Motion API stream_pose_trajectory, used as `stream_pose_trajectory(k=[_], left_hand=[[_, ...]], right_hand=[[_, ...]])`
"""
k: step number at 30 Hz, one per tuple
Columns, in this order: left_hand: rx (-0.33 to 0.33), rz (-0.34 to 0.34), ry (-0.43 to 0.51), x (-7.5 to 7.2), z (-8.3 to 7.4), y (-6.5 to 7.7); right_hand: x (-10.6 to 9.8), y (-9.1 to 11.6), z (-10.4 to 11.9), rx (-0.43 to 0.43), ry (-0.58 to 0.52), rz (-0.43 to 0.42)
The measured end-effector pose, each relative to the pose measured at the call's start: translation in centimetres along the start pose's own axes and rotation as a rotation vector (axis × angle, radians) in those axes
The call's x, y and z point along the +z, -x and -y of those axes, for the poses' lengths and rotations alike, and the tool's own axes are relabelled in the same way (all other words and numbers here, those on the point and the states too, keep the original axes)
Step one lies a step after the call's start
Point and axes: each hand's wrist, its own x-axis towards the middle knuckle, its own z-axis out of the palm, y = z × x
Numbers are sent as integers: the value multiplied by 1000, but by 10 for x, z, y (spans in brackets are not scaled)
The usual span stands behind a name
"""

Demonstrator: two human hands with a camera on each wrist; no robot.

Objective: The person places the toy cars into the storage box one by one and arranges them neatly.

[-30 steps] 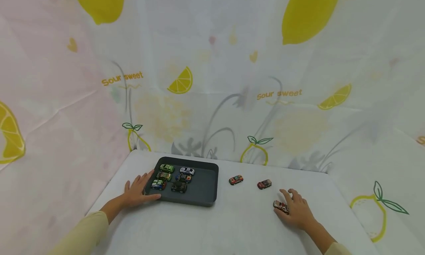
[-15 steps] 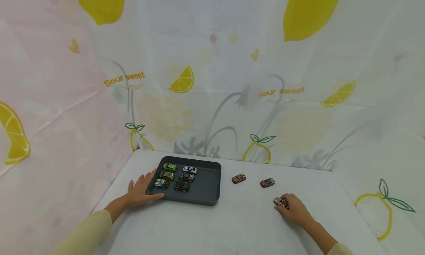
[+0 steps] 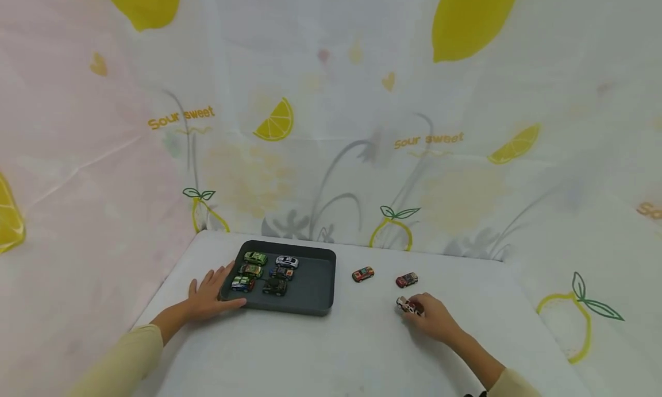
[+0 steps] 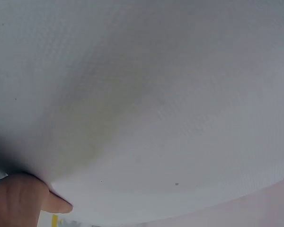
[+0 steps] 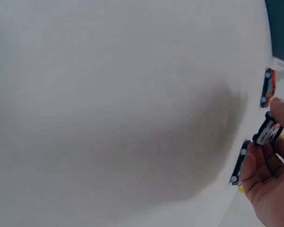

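Note:
In the head view my right hand (image 3: 435,318) pinches a white toy car (image 3: 407,305) with red and dark markings, which looks lifted off the table. The right wrist view shows the same car (image 5: 268,131) between thumb and fingertips. My left hand (image 3: 209,296) rests at the near left corner of a dark grey tray (image 3: 310,285), fingers spread along its side and thumb at the front rim. Several toy cars, including a green one (image 3: 256,258) and a white one (image 3: 287,262), stand in the tray's left half. In the left wrist view, only part of the left hand (image 4: 19,201) shows.
On the white table (image 3: 289,351), right of the tray, stand an orange-red toy car (image 3: 363,274) and a dark red one (image 3: 407,280). The dark red car is just beyond the held one. A lemon-print cloth (image 3: 331,173) hangs behind the table.
My right hand has closed its fingers on the white toy car, picked it up and carried it left. The left hand keeps its place at the tray. The head view has shifted slightly.

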Motion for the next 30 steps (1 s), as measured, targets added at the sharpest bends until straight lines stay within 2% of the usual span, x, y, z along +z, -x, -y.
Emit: stream_pose_trajectory(k=[3,6,10,13,18,27,30], left_hand=[[6,-3,-9,-3,3,1],[6,-8,-7,-4,4,0],[-1,-3,0,-3,4,-1],[-6,4,-2,-3,4,-1],[-22,20,-11,-2,2,0],[-30,37,-21,-3,3,-2],[-31,38,-17,-3,3,-2]], right_hand=[[0,-9,14,-49,-46,-32],[-1,-18,24,-100,-41,-45],[1,-25,29,-137,-36,16],[6,-25,29,-110,-34,75],[16,-22,27,-55,8,116],[23,-28,31,-112,82,102],[27,-29,31,-138,64,119]])
